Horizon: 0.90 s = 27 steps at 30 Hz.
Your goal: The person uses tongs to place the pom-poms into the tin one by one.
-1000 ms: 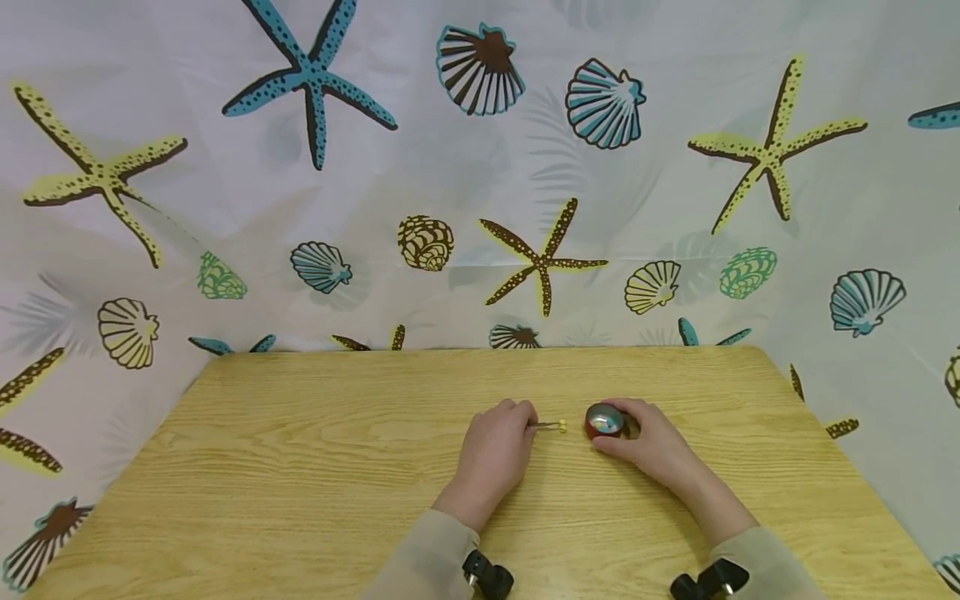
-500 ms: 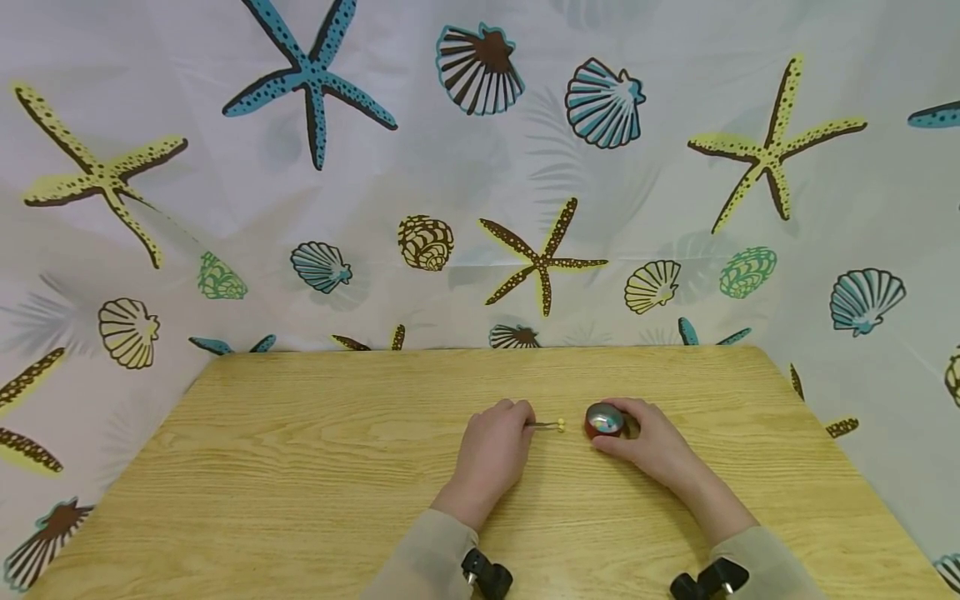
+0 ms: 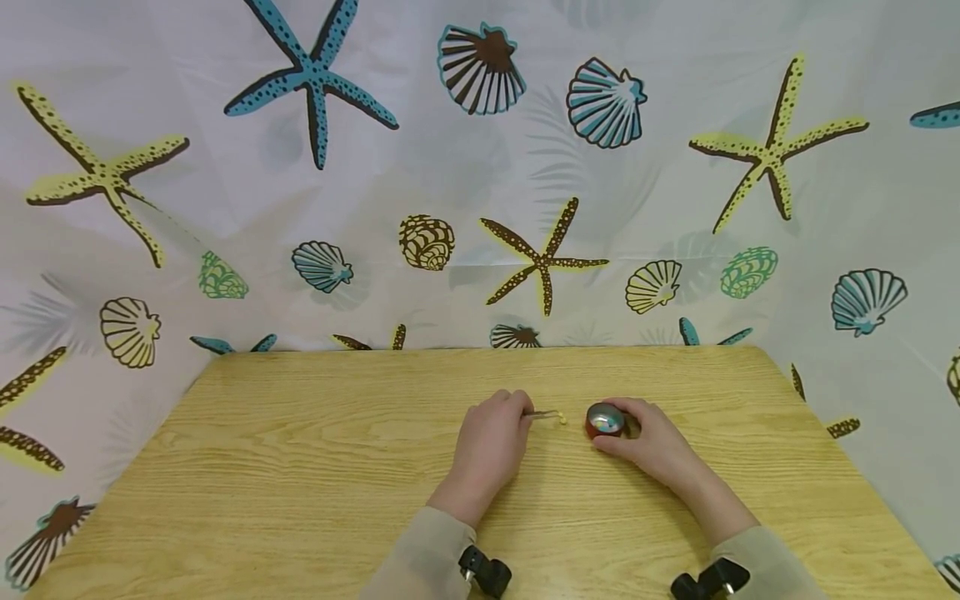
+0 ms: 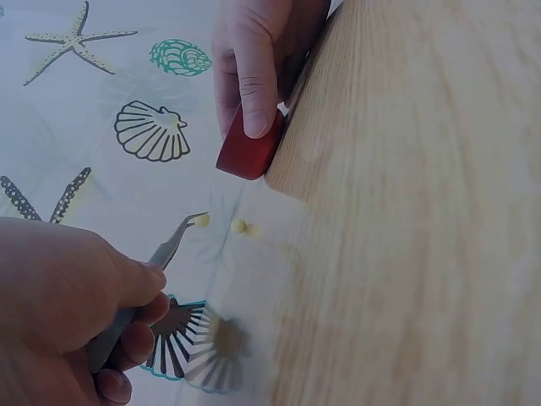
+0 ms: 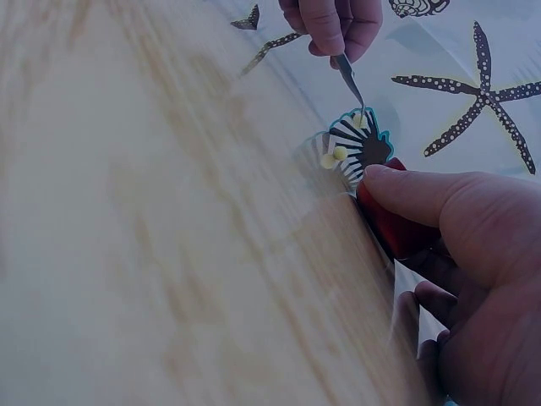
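Note:
My left hand (image 3: 491, 437) grips metal tweezers (image 4: 172, 243) with a bent tip, pointing to the right. At that tip is a small yellow bead (image 4: 202, 219), just above the table. A second yellow bead (image 4: 238, 226) sits on the tabletop close by, with its reflection beside it. Thumb and fingers of my right hand (image 3: 654, 440) are curled round a small round red tin (image 5: 397, 216), open at the top, standing right of the beads. In the head view some small coloured bits (image 3: 604, 423) show inside its silvery interior.
The light wood table (image 3: 315, 450) has a glossy surface. Behind it and at both sides hangs a pale cloth (image 3: 360, 192) printed with starfish and shells. Each wrist wears a black camera mount (image 3: 486, 572).
My left hand has shifted slightly up and left in the head view. The tweezers' tip has risen off the table with one bead. The right hand and tin stay still.

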Motion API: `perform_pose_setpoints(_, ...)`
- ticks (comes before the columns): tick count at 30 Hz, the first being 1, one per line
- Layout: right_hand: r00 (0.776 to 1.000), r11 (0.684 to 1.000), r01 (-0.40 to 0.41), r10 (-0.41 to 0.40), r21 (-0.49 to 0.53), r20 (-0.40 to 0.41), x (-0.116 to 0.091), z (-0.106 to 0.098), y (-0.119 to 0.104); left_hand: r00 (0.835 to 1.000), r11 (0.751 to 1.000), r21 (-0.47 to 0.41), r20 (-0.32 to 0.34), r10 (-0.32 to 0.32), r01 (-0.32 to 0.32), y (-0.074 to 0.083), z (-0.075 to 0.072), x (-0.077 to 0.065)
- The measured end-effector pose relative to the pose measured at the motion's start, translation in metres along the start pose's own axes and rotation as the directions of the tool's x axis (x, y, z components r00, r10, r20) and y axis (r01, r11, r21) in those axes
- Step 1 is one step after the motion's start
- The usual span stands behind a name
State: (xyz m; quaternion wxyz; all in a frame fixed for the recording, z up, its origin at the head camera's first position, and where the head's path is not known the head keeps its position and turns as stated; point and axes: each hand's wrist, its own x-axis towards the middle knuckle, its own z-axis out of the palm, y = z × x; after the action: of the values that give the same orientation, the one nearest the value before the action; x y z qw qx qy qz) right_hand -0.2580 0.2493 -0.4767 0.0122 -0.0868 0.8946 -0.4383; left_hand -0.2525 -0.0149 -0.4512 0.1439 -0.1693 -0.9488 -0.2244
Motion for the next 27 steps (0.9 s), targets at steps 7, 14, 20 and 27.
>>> perform_pose_setpoints(7, 1.0, 1.0, 0.001, -0.001, -0.002, -0.004, 0.0, -0.001, 0.0, 0.999, 0.999, -0.019, -0.039, 0.03, -0.03, 0.005, -0.002, 0.002)
perform_pose_setpoints(14, 1.0, 1.0, 0.002, -0.002, 0.005, -0.009, 0.0, 0.0, 0.0, 0.997, 0.998, -0.027, -0.05, 0.056, -0.057, 0.018, 0.002, 0.007)
perform_pose_setpoints(20, 1.0, 1.0, 0.004, -0.004, 0.018, -0.002, 0.0, 0.0, -0.002, 0.999, 0.998, -0.036, -0.015, 0.047, -0.048, 0.028, 0.007, 0.012)
perform_pose_setpoints(27, 1.0, 1.0, -0.022, 0.022, 0.009, -0.002, 0.0, 0.0, -0.003, 0.998, 0.998, -0.015, 0.001, 0.06, -0.06, 0.034, 0.015, 0.014)
